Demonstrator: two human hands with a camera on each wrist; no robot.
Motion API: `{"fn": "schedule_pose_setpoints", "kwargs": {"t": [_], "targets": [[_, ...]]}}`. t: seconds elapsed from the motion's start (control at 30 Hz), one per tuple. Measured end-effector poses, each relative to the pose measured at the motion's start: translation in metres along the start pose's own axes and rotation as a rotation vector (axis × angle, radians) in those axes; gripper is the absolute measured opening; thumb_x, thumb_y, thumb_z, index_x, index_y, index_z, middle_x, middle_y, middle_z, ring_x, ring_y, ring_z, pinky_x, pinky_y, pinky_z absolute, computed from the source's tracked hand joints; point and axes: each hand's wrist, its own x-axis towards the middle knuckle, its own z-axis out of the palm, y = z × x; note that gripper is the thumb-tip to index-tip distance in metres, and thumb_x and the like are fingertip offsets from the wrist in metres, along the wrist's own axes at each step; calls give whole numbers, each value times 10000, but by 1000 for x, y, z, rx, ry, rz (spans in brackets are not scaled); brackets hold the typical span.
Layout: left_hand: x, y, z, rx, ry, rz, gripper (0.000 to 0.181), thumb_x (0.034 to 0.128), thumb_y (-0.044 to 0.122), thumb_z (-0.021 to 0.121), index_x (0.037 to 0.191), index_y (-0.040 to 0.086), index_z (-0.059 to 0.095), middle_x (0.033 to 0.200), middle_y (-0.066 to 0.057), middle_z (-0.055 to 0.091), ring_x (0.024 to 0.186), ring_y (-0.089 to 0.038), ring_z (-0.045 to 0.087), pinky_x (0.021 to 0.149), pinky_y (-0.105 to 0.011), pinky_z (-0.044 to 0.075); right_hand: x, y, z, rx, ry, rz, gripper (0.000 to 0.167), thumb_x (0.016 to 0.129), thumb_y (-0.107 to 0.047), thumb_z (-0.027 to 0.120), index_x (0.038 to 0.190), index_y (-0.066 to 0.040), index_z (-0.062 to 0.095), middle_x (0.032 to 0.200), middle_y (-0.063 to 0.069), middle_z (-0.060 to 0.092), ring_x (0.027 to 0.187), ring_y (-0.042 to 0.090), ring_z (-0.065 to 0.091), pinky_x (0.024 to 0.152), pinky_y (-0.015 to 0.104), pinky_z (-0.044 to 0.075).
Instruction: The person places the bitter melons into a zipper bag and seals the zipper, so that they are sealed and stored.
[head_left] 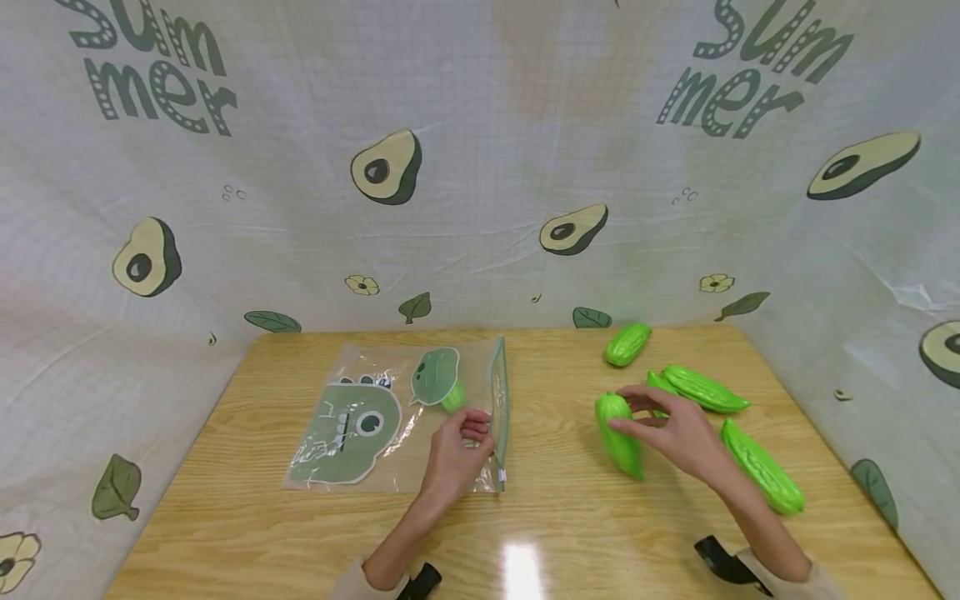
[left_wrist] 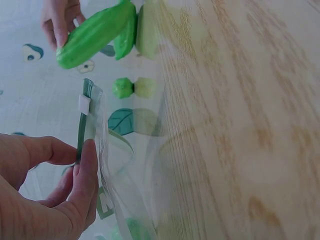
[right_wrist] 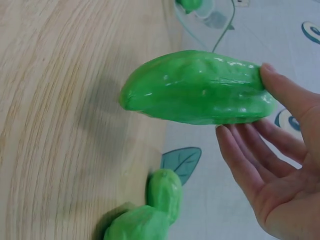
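A clear slider zip bag (head_left: 367, 446) with green cartoon monster prints lies flat on the table's left side, its green-edged mouth facing right. My left hand (head_left: 457, 454) pinches the bag's edge near that mouth; the white slider (left_wrist: 84, 104) shows above the fingers in the left wrist view. Inside the bag is a light green gourd (head_left: 453, 398), partly covered by a print. My right hand (head_left: 686, 433) holds a bright green ribbed gourd (head_left: 621, 446) between thumb and fingers at one end, tilted and raised above the table in the right wrist view (right_wrist: 195, 90).
Several more green gourds lie on the right: one at the back (head_left: 628, 344), a long one (head_left: 705, 389) beside a partly hidden one (head_left: 657, 382), and another (head_left: 762, 468) near my right forearm. A printed cloth (head_left: 480, 167) hangs around the wooden table (head_left: 555, 533).
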Motion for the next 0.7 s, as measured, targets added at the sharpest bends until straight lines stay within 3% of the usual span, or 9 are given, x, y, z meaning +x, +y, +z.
{"fn": "schedule_pose_setpoints", "kwargs": {"t": [0.33, 0.57, 0.7], "targets": [[0, 0, 0, -10, 1, -1, 282, 770, -86, 660, 1046, -36, 682, 917, -104, 682, 839, -187, 643, 688, -195, 556, 8, -9, 8, 43, 55, 8, 466, 888, -310, 816, 1286, -107, 682, 1201, 84, 704, 1081, 264, 671, 858, 184, 561], [1, -1, 0, -6, 6, -1, 280, 766, -91, 657, 1039, -32, 686, 910, -103, 687, 831, -183, 647, 692, -194, 555, 17, -8, 16, 22, 107, 1, 450, 879, -336, 823, 1260, -126, 707, 1155, 59, 724, 1070, 155, 665, 837, 184, 567], [1, 0, 0, 0, 7, -1, 274, 768, -87, 656, 1035, -31, 686, 906, -99, 687, 826, -179, 646, 694, -200, 555, 22, -8, 21, 60, 114, 1, 457, 882, -314, 822, 1267, -100, 700, 1171, 79, 718, 1055, 72, 660, 831, 185, 573]]}}
